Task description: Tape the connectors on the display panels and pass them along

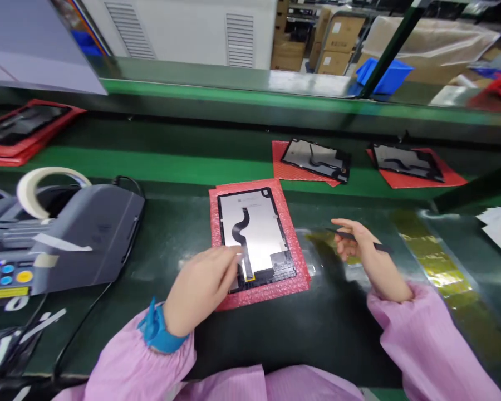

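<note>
A tablet display panel [261, 228] lies back side up on a pink bubble-wrap sheet [298, 259], with a black curved flex cable [242, 225] running down its silver back. My left hand [206, 281], a blue band at its wrist, rests over the panel's lower left edge. Its fingers are drawn together, with the tips by the cable; what they pinch, if anything, is hidden. Off to the right of the panel, my right hand [357, 242] holds slim black tweezers [382, 247] above the bench, their thin tip pointing left.
A grey tape dispenser [96, 234] with a white tape roll [29, 192] stands at left. Two more panels [317, 159] [407, 161] lie on red wrap at the back; another panel [23, 122] is far left. Yellow film strips [440, 267] lie right, near a green post [476, 184].
</note>
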The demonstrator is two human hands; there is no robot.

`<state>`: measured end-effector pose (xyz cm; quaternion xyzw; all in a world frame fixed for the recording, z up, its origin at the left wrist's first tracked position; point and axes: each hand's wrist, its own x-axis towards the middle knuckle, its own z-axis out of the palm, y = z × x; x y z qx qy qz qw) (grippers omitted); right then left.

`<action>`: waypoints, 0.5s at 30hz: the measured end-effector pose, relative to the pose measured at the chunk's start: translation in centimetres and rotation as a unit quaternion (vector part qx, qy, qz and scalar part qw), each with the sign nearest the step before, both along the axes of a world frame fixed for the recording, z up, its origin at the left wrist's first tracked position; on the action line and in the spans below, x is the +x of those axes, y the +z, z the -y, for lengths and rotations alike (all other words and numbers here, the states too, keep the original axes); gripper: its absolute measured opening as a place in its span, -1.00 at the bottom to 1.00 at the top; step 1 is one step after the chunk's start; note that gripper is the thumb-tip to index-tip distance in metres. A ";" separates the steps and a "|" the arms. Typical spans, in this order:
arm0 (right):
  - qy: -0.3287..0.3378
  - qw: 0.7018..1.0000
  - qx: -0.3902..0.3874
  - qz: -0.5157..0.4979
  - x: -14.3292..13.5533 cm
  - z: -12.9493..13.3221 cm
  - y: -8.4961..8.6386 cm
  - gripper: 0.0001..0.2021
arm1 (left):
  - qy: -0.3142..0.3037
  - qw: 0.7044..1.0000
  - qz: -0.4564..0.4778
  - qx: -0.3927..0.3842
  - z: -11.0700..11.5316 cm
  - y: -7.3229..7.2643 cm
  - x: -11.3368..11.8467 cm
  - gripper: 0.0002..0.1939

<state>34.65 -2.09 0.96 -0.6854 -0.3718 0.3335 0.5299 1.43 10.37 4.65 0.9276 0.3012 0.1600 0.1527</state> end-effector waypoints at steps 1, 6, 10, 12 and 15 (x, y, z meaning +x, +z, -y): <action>-0.030 0.999 -0.005 -0.012 0.0 0.6 -0.8 -0.40 | -0.071 0.997 0.005 0.014 -0.2 -0.2 1.1 -0.63; -0.096 0.994 -0.040 0.014 -1.2 2.0 -3.4 -0.49 | -0.283 0.958 0.033 0.035 -1.1 -3.9 6.5 -0.69; -0.104 0.992 -0.062 0.034 -1.8 2.6 -3.3 -0.51 | -0.309 0.951 0.001 0.015 -1.6 -6.9 7.8 -0.63; -0.106 0.990 -0.072 0.050 -1.8 2.8 -3.2 -0.51 | -0.308 0.951 -0.005 0.007 -1.6 -7.4 7.8 -0.62; -0.101 0.989 -0.088 0.068 -1.7 2.8 -3.1 -0.52 | -0.305 0.952 0.002 0.002 -1.5 -7.3 7.7 -0.63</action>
